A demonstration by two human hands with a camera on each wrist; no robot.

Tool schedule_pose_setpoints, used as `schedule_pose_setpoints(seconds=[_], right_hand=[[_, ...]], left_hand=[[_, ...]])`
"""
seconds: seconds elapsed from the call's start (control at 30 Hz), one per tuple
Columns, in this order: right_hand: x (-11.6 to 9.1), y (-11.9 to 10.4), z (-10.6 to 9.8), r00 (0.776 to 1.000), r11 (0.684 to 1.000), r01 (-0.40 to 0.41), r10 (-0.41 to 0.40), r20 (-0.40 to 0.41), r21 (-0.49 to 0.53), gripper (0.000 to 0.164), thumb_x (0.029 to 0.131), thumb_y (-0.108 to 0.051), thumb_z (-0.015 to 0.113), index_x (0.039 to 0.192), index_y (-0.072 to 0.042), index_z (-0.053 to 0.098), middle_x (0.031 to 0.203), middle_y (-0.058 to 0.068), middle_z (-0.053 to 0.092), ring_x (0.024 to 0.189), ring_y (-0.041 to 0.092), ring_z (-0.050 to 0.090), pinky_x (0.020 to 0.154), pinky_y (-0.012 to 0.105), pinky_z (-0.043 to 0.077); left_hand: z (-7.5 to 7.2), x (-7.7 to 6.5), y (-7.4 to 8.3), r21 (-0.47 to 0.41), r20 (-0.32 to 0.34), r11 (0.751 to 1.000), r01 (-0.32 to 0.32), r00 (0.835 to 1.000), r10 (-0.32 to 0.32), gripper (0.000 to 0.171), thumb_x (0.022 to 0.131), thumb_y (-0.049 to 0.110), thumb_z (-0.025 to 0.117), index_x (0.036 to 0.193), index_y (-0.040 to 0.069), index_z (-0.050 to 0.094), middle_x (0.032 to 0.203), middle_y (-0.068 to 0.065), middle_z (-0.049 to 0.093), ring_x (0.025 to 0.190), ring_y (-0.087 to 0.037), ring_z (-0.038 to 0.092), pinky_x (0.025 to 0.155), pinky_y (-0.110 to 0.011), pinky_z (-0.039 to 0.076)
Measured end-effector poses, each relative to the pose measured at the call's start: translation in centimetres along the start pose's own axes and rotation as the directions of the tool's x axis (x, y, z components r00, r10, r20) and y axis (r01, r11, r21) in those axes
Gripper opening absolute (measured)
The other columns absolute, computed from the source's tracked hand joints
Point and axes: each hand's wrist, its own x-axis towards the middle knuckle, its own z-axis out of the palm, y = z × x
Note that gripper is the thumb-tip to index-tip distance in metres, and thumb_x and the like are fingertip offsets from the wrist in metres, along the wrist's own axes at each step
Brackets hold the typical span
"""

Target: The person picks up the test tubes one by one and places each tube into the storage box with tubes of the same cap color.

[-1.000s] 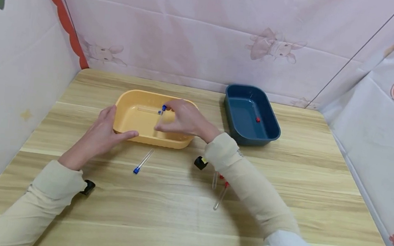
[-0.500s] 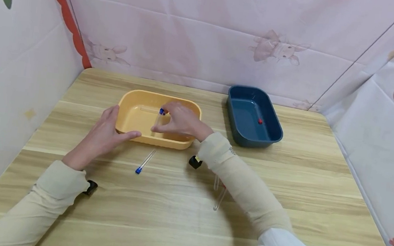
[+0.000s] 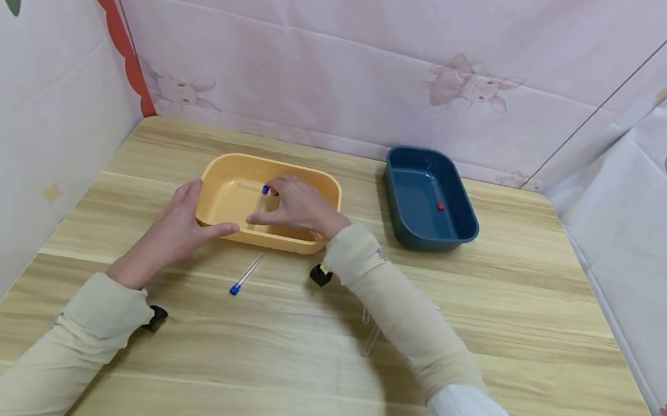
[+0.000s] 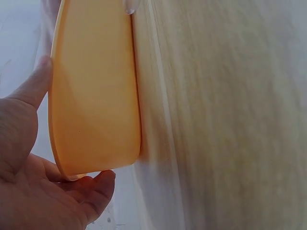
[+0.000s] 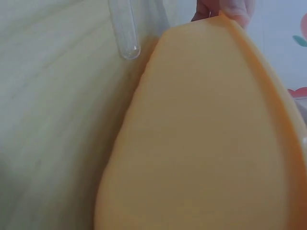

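Observation:
My left hand (image 3: 168, 235) holds the left end of a yellow plastic bin (image 3: 287, 244), its thumb along the front rim; in the left wrist view, curled fingers (image 4: 96, 191) meet the bin's end. Inside the bin, my right hand (image 3: 300, 206) pinches a clear test tube with a blue cap (image 3: 265, 189) between thumb and fingers. Another clear tube (image 3: 247, 185) lies on the bin floor behind it. In front of the bin, a blue-capped test tube (image 3: 247, 273) rests on the table. The right wrist view shows mostly the bin's outer wall (image 5: 192, 124), with the held tube hidden.
A dark blue bin (image 3: 458, 239) at the back right contains a red-capped tube (image 3: 440, 206). Several clear tubes (image 3: 371, 339) lie partly hidden under my right sleeve. Black wrist devices (image 3: 320, 275) sit below my cuffs. Printed cloth walls (image 3: 324, 65) border the table.
My right hand has moved slightly left and lower inside the yellow bin with the blue-capped test tube. My left hand stays on the bin's end. The view has shifted a little.

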Motion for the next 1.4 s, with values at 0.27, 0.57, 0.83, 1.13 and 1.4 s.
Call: schedule_pose_setpoints(seconds=[0.27,0.57,0.83,1.13,1.4], right_hand=[[-0.1,0.4,0.2,1.0,1.0,0.002,-0.002,-0.009,0.007,0.091,0.088,-0.068,0.069,0.151,-0.006,0.049,0.136,0.005,0.06,0.131,0.022,0.051,0.111,0.037,0.042],[-1.0,0.4,-1.0,0.999,0.995,0.035,-0.031,-0.039,0.096,0.076,0.097,-0.055,0.067,0.15,-0.003,0.051,0.14,0.012,0.061,0.132,0.027,0.053,0.111,0.037,0.042],[-3.3,0.8,-3.2,0.983,0.977,0.11,-0.079,-0.167,0.183,0.058,0.1,-0.04,0.069,0.143,-0.001,0.059,0.132,0.015,0.066,0.117,0.029,0.062,0.097,0.035,0.051],[-7.4,1.6,-6.3,0.964,0.962,0.123,-0.058,-0.259,0.244,0.048,0.101,-0.029,0.069,0.139,0.0,0.062,0.131,0.014,0.066,0.113,0.028,0.061,0.094,0.04,0.053],[-11.7,2.6,-8.5,0.938,0.962,0.147,-0.062,-0.34,0.229,0.041,0.1,-0.025,0.071,0.134,-0.001,0.067,0.127,0.012,0.07,0.109,0.027,0.064,0.089,0.042,0.055]], left_hand=[[0.1,0.0,0.1,-0.008,-0.004,1.0,-0.004,1.0,0.004,0.119,0.09,0.051,0.079,0.161,-0.009,0.005,0.16,-0.037,0.018,0.137,-0.052,0.036,0.111,-0.068,0.033],[0.1,0.0,0.2,-0.015,0.018,1.0,0.02,1.0,-0.02,0.119,0.09,0.05,0.079,0.162,-0.007,0.003,0.16,-0.036,0.018,0.136,-0.051,0.037,0.111,-0.067,0.033],[0.2,0.2,0.2,-0.021,0.008,1.0,0.013,1.0,-0.013,0.116,0.089,0.049,0.081,0.162,-0.005,0.008,0.158,-0.035,0.022,0.136,-0.049,0.037,0.112,-0.066,0.032],[0.2,0.2,0.3,-0.026,0.009,0.999,0.022,1.0,-0.022,0.119,0.088,0.052,0.08,0.163,-0.004,0.007,0.159,-0.035,0.021,0.138,-0.049,0.035,0.114,-0.066,0.031],[0.1,0.2,0.4,-0.026,0.018,0.999,0.033,0.999,-0.032,0.12,0.087,0.053,0.08,0.163,-0.004,0.006,0.159,-0.035,0.021,0.137,-0.049,0.036,0.114,-0.065,0.031]])
